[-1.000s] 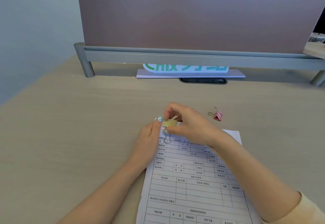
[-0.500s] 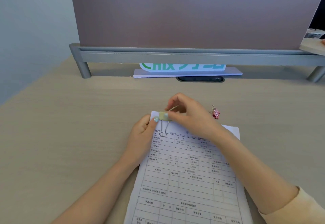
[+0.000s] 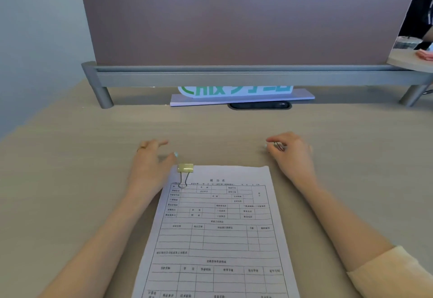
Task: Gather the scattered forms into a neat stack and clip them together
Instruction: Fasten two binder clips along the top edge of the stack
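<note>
The left hand point(image 3: 150, 166) was laid flat on the pale wood-grain desk point(image 3: 70, 180), fingers loose and holding nothing, just beside the upper left corner of the stack of white printed forms point(image 3: 218, 232). This placement was judged to suit steadying the stack if it slid. The right hand point(image 3: 290, 157) was curled over a small wire-handled clip point(image 3: 278, 146), well apart from the gold metal binder clip point(image 3: 185, 168). Only the wire loops were seen between the fingers, so the grip appeared closed on it, though its body and colour could not be made out. The gold clip was seated on the top left edge of the forms, one wire handle folded flat onto the page. Clipping was judged essentially done. The lower end of the stack was cut off by the frame, and the sheet count could not be determined.
</note>
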Available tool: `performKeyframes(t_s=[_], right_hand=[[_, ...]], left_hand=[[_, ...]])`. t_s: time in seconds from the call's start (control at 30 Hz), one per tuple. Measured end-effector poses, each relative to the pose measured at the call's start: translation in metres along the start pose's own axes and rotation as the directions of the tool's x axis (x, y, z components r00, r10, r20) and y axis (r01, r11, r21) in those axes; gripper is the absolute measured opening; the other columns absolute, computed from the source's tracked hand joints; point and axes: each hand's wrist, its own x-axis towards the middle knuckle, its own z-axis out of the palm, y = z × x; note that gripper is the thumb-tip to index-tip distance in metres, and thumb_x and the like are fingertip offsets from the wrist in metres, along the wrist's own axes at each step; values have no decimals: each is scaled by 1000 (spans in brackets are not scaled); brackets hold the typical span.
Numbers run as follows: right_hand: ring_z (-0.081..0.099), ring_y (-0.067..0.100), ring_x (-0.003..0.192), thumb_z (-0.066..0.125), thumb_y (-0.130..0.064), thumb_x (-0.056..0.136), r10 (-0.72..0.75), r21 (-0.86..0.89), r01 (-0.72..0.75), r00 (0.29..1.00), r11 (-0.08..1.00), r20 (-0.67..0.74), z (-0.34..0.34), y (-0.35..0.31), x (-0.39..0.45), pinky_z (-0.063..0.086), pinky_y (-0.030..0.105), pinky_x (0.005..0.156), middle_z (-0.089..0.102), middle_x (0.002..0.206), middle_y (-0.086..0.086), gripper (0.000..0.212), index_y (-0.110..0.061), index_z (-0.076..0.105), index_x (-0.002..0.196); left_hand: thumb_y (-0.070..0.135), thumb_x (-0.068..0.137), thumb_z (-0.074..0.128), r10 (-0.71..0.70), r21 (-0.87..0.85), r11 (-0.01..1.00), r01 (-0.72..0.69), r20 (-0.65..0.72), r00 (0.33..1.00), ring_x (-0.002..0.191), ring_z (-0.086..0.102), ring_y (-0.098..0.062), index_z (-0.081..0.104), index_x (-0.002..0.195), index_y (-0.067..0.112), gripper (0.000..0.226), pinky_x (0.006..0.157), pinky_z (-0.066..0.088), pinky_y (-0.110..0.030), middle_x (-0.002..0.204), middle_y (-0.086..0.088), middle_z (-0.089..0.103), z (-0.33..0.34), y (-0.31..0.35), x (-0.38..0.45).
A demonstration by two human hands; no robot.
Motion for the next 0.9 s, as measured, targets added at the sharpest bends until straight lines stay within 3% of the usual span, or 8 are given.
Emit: performKeyframes(t_s=[0.13, 0.3, 0.43, 0.5, 0.57, 0.63, 0.73, 0.9], right_hand=[[64, 21, 92, 57, -12, 86, 7, 93, -10, 999, 996, 32, 3, 1, -1, 50, 34, 80, 70, 103, 5, 25, -18, 71, 105], [59, -15, 59, 55, -1, 87, 191, 579, -157, 982, 800, 2, -1, -13, -9, 42, 1, 59, 64, 77, -5, 21, -4, 68, 104], [65, -6, 68, 62, -5, 84, 171, 736, -182, 981, 652, 92, 0, -28, -17, 52, 12, 70, 70, 80, -6, 16, -16, 72, 90], [68, 2, 70, 63, -6, 84, 144, 760, -212, 977, 615, 156, 1, -31, -20, 56, 21, 72, 73, 75, -7, 20, -25, 70, 82], [69, 3, 66, 60, -9, 86, 104, 770, -219, 975, 600, 197, 2, -32, -21, 55, 19, 65, 74, 67, -10, 18, -24, 70, 84], [68, 2, 65, 56, -14, 89, 59, 797, -240, 966, 553, 250, 2, -34, -23, 53, 16, 62, 74, 67, -10, 15, -20, 69, 91], [68, 0, 72, 50, -25, 90, -12, 809, -259, 950, 528, 312, 2, -33, -24, 52, 14, 69, 73, 81, -10, 20, -21, 69, 94], [70, 6, 83, 60, -26, 86, -57, 783, -279, 927, 556, 370, 5, -30, -22, 52, 19, 82, 75, 88, -10, 12, -28, 67, 96]], left_hand=[[26, 88, 55, 153, -45, 988, -149, 110, 982, 92, 46, -11, 54, 121, 22, 33, 82, 34, -23, 117, 4, 43, 22, 33, -5], [27, 88, 54, 273, -99, 962, -255, 369, 888, 94, 50, -11, 53, 125, 22, 37, 78, 36, -21, 117, 6, 55, 64, 70, -10], [30, 86, 58, 292, -264, 947, -182, 475, 830, 77, 56, -2, 63, 103, 22, 19, 67, 40, -11, 99, 4, 66, 85, 78, -16], [34, 82, 61, 288, -338, 932, -132, 470, 834, 77, 57, -10, 67, 90, 18, 19, 72, 41, -20, 91, -4, 70, 92, 74, -19], [35, 79, 61, 272, -392, 916, -87, 446, 853, 76, 57, -11, 68, 81, 24, 13, 75, 44, -29, 84, -5, 71, 96, 69, -21], [25, 83, 62, 251, -462, 886, -43, 401, 881, 71, 60, 0, 67, 74, 30, 11, 75, 47, -20, 72, 9, 72, 96, 66, -21], [15, 86, 60, 224, -564, 826, -3, 323, 920, 57, 58, 11, 65, 70, 27, 20, 60, 42, -3, 54, 22, 66, 93, 64, -19], [18, 85, 61, 242, -586, 811, -8, 322, 916, 65, 62, 4, 69, 74, 27, 15, 64, 44, -8, 65, 13, 71, 92, 61, -20]])
